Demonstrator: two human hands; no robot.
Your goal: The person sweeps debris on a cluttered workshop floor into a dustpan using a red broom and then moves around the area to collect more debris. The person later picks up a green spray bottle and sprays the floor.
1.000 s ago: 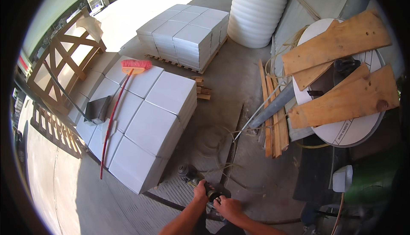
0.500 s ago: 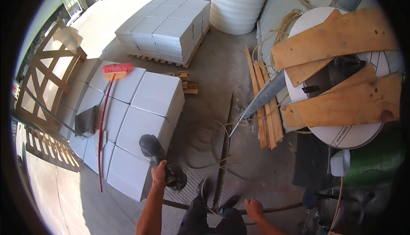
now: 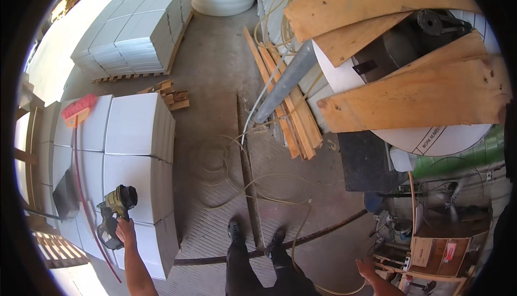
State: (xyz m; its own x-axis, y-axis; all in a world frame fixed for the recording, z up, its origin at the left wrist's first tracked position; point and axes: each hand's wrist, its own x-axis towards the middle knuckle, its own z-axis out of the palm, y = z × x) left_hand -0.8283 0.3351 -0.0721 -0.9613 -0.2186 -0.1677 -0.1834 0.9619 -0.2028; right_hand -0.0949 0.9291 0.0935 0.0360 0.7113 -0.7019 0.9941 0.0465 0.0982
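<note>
My left hand point(image 3: 126, 232) is closed around the handle of a nail gun point(image 3: 119, 202) with a yellowish-black body and a round drum. The tool is held over the front part of a stack of white boxes point(image 3: 132, 172); I cannot tell whether it touches them. My right hand point(image 3: 366, 268) hangs low at the right, fingers loosely curled, with nothing visible in it. A thin yellowish air hose point(image 3: 269, 200) lies in loops on the floor and passes my feet toward the lower right. Where it joins a tool is not visible.
A red-bristled broom point(image 3: 81, 107) and a dark block point(image 3: 65, 195) lie on the boxes. Another palletised box stack point(image 3: 134, 24) stands farther back. Wooden planks point(image 3: 288, 102) lean beside a grey pipe point(image 3: 285, 83). Curved boards point(image 3: 404, 99) cover a large reel at the right. A cluttered wooden shelf point(image 3: 439, 255) stands low right.
My view has turned right and the boxes now sit farther left. The nail gun has moved left with my left hand and tilted differently. My right hand has moved farther right.
</note>
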